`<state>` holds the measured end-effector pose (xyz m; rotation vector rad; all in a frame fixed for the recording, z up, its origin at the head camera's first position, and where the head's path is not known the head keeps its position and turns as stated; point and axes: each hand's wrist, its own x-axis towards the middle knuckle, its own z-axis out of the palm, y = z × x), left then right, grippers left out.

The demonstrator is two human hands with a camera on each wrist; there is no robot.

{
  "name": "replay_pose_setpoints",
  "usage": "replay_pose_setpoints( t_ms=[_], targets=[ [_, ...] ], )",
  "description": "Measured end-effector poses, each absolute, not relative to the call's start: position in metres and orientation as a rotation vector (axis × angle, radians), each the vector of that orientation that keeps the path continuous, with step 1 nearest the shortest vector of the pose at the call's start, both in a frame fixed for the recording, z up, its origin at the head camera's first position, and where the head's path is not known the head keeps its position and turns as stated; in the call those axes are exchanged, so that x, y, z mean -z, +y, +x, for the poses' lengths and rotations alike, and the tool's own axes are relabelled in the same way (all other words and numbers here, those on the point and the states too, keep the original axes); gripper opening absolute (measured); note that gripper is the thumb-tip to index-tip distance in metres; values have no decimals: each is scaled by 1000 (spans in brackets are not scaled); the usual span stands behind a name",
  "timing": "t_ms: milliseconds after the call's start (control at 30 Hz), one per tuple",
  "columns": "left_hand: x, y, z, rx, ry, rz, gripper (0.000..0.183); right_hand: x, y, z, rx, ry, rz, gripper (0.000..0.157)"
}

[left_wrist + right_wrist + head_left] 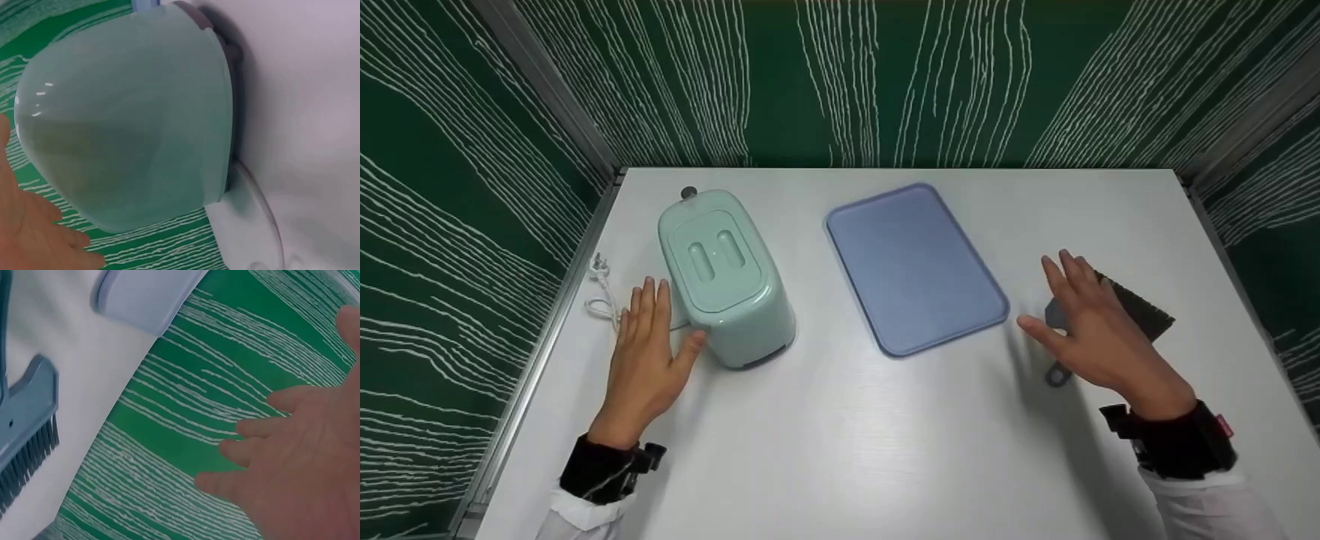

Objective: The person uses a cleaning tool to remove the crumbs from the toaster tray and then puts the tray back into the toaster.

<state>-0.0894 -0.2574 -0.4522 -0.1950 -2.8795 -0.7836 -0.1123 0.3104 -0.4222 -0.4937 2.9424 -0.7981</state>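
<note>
A mint-green toaster (750,330) with a lid on top stands at the left of the table. My left hand (645,367) hovers beside its near left side, fingers straight and thumb spread, holding nothing. In the left wrist view, the toaster's rounded end (129,124) fills much of the picture. Over on the right, my right hand (1099,341) is held above a small grey brush (1147,315) with dark bristles, partly covering it in the head view. Its fingers are extended and grip nothing. The right wrist view shows the brush's head and bristles (28,455) apart from the fingers.
A flat blue tray (919,270) lies at an angle in the middle of the white table (840,450). The toaster's white cord (601,306) and plug (598,268) lie left of it. Green walls (780,90) with white lines rise behind and at both sides.
</note>
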Motion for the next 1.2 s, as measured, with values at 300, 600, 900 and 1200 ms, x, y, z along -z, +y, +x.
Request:
replay_pose_setpoints(
  t_ms=[300, 600, 900, 1200],
  targets=[
    [460, -246, -86, 944, -2779, -157, 76, 432, 265, -122, 927, 2864, -539, 88],
    [467, -241, -87, 1047, -2749, -161, 74, 438, 218, -133, 1018, 2786, -648, 81],
    [472, -234, -87, 1192, -2709, -96, 72, 452, 178, -140, 1165, 2712, -702, 80],
    [477, -229, -89, 1312, -2623, -90, 72, 452, 147, -141, 1308, 2576, -691, 79]
  ],
)
